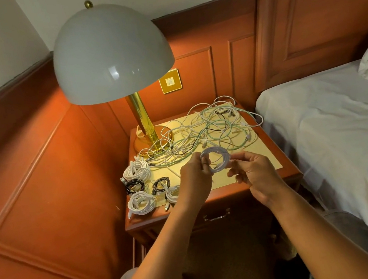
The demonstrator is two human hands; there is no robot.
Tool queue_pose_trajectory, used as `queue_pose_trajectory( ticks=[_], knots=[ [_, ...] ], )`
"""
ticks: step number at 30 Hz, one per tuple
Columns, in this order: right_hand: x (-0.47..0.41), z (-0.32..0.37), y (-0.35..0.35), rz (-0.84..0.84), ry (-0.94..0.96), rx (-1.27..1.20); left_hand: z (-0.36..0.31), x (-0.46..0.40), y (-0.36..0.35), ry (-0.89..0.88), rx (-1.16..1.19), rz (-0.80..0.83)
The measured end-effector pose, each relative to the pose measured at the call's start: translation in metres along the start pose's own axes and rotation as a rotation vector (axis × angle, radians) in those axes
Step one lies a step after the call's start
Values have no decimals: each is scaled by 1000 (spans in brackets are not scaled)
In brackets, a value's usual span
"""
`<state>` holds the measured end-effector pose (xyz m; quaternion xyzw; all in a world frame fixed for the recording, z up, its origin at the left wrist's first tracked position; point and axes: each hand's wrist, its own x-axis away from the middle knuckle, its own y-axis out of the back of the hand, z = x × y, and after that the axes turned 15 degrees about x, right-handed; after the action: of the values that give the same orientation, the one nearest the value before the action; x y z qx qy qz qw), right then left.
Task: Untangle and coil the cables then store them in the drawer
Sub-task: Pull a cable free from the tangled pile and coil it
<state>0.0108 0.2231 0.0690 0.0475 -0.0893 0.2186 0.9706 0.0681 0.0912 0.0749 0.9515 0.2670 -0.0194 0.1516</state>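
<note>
White cable, thin and soft, wound into a coil (216, 160) held just above the counter (249, 165). Left hand (195, 180) pinches the coil's left side, fingers curled round the bundled turns. Right hand (253, 173) has its grip on the right side, thumb and forefinger closed on the strands near a loose end.

Handling, as judged: light, limp, a little springy. Turns will likely fan open if the pinch slackens. Best hold is across all turns at one point, not on a single strand. Plugs are the only stiff parts; take the end just behind the plug when tucking it in.

Left of the hands, near the counter's front edge: finished coils (139, 189), white and black, lying close together, some touching.

Behind the hands: tangle (203, 131) of white, pale green and black cables, loose and overlapping, spread from the lamp (113, 54) base to the right edge. Pulling one strand is likely to drag its neighbours; ends look the safer place to start.

Drawer (216, 217) below the counter front, closed, metal handle showing. Bed (332, 129) just to the right.
</note>
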Motion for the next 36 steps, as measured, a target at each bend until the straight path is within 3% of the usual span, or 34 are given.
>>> queue_pose_trajectory(
  ticks=[4,14,21,24,27,36],
  knots=[
    [4,-5,-3,113,-76,-177,12,1,-5,-102,-109,-38],
    [3,-11,-2,171,-74,-249,17,-4,-2,76,145,104],
    [2,-20,-7,220,-130,-444,28,-2,-8,131,124,154],
    [2,-20,-6,205,-43,-151,28,0,-11,126,124,148],
    [-1,-23,-4,85,14,176,30,2,-13,158,168,138],
    [-6,-33,3,115,-3,224,38,8,-14,231,288,53]
  ],
)
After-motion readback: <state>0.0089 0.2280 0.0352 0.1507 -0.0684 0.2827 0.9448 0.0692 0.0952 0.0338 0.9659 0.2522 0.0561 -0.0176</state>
